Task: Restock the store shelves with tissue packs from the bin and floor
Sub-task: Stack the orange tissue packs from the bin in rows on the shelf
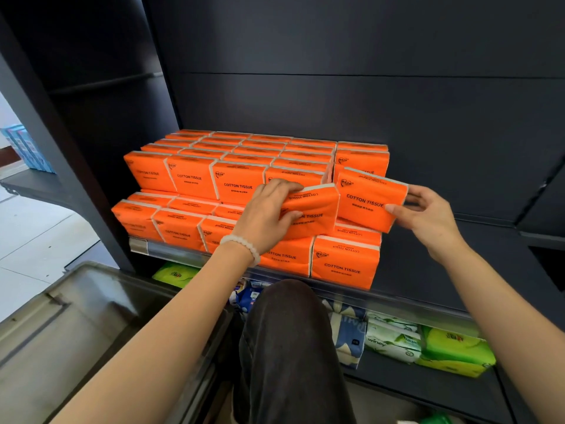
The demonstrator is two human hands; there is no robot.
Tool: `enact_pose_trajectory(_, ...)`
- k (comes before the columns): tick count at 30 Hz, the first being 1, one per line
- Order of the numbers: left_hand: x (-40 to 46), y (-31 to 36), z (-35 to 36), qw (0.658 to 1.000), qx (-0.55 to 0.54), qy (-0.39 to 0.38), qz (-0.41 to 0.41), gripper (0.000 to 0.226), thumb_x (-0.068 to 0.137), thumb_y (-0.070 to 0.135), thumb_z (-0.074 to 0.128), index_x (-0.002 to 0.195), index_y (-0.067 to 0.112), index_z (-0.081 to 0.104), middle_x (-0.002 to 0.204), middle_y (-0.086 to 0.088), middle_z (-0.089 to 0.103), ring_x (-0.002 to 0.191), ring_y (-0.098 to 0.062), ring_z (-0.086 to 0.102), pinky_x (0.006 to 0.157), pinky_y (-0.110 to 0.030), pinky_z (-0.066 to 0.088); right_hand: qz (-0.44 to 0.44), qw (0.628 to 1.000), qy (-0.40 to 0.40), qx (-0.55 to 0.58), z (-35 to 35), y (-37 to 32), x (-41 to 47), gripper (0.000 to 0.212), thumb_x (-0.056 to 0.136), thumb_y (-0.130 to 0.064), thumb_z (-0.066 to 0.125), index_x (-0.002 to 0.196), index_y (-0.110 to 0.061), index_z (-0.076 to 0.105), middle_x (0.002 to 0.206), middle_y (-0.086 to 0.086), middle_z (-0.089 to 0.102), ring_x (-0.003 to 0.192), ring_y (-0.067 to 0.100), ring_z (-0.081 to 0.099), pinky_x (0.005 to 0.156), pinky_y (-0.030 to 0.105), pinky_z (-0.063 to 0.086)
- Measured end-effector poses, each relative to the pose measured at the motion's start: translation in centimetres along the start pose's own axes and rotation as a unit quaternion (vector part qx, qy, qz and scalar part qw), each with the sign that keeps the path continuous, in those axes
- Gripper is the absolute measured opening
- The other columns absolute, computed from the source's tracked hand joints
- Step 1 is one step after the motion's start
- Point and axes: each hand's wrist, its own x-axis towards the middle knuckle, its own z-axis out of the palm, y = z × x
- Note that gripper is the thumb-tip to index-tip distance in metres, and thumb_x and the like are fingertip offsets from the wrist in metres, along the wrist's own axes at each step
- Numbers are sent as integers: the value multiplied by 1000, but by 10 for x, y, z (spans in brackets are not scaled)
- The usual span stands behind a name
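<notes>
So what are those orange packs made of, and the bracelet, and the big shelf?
The orange packs look like soft paper tissue in thin, slightly shiny plastic wrap: the held pack dents under the right hand, and white edges show. The bracelet on the left hand's wrist is pale, cloudy round beads, maybe stone or glass. The shelf looks like dark matte painted metal, probably.

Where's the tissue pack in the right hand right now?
Right of centre in the head view: the right hand pinches the orange tissue pack tilted above the stack's right end.
</notes>
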Motion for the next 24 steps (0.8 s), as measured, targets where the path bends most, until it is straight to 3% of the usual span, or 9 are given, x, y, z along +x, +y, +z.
enact_pose_trajectory(10, 60, 40, 30, 993, -7, -25, 115, 39, 82, 24, 69, 119, 16, 60, 117, 0, 61, 109, -20, 49, 97, -27, 34, 11, 999, -11, 40, -22, 0, 47, 39, 85, -10, 66, 121, -18, 54, 109, -3, 63, 96, 10, 63, 72, 25, 55)
enact_pose_trajectory(13, 83, 46, 44, 990, -5, -28, 140, 39, 78, 19, 72, 116, 14, 62, 114, -3, 62, 108, -24, 53, 98, -32, 39, 17, 999, -18, 45, -29, 3, 68, 39, 85, -10, 66, 121, -17, 54, 112, 0, 63, 100, 14, 63, 77, 29, 56)
enact_pose_trajectory(19, 119, 42, 67, 992, 40, -56, 103, 47, 82, 16, 69, 127, 15, 55, 123, -2, 56, 117, -24, 47, 99, -40, 43, 20, 996, -49, 66, -31, 17, 97, 34, 86, -9, 65, 117, -22, 58, 116, 0, 64, 108, 15, 62, 86, 33, 52)
enact_pose_trajectory(24, 128, 41, 74, 980, 164, -92, 64, 50, 86, 26, 64, 133, 23, 46, 133, 3, 46, 129, -20, 35, 105, -40, 30, 43, 992, -58, 102, -14, 32, 100, 34, 88, -11, 62, 119, -22, 55, 118, -3, 62, 109, 12, 61, 91, 35, 51)
